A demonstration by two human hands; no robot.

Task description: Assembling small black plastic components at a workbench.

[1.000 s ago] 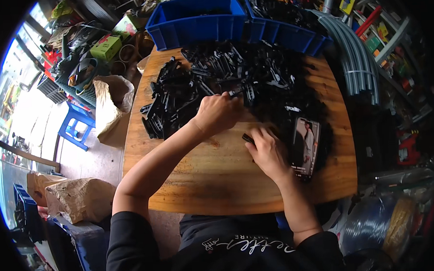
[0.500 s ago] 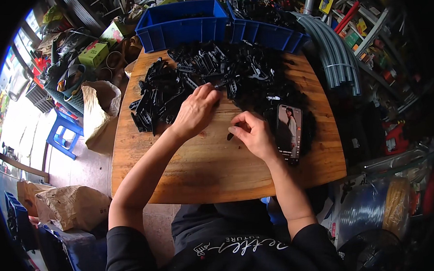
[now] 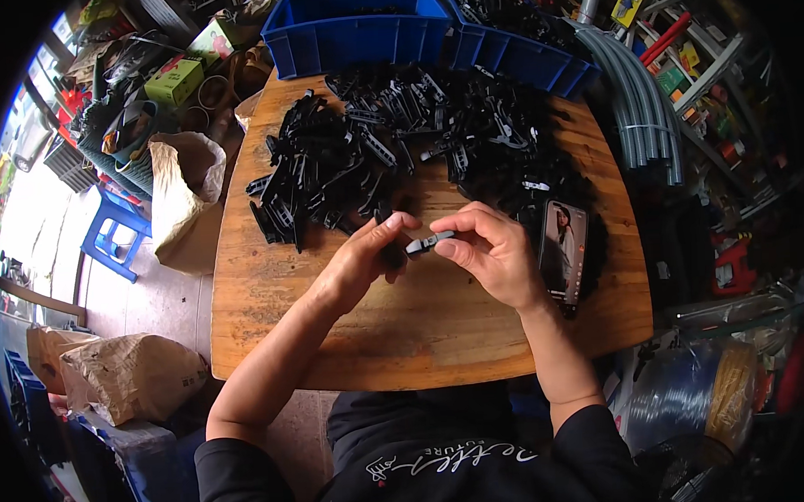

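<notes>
My hands meet over the middle of the wooden table (image 3: 353, 352). My left hand (image 3: 353, 267) is closed around a long black plastic part (image 3: 384, 223), which stands partly hidden by its fingers. Between thumb and forefinger, my right hand (image 3: 501, 256) pinches a small black-and-grey plastic piece (image 3: 429, 243). Its grey end reaches the fingers of my left hand; whether it touches the long part I cannot tell. Beyond both hands spreads a heap of black plastic parts (image 3: 396, 108), several with grey strips. Right of my right hand, a phone (image 3: 565, 248) leans upright against the heap.
Two blue bins stand at the table's far edge: the left bin (image 3: 357, 42) and the right bin (image 3: 524, 62). A bundle of grey pipes (image 3: 638, 106) hangs at the right. On the left are a blue stool (image 3: 114, 232) and an open paper sack (image 3: 184, 198).
My left hand has drawn back from the heap and now holds a long black part. My right hand has turned, bringing its small piece up against the left fingers. The view has shifted slightly.
</notes>
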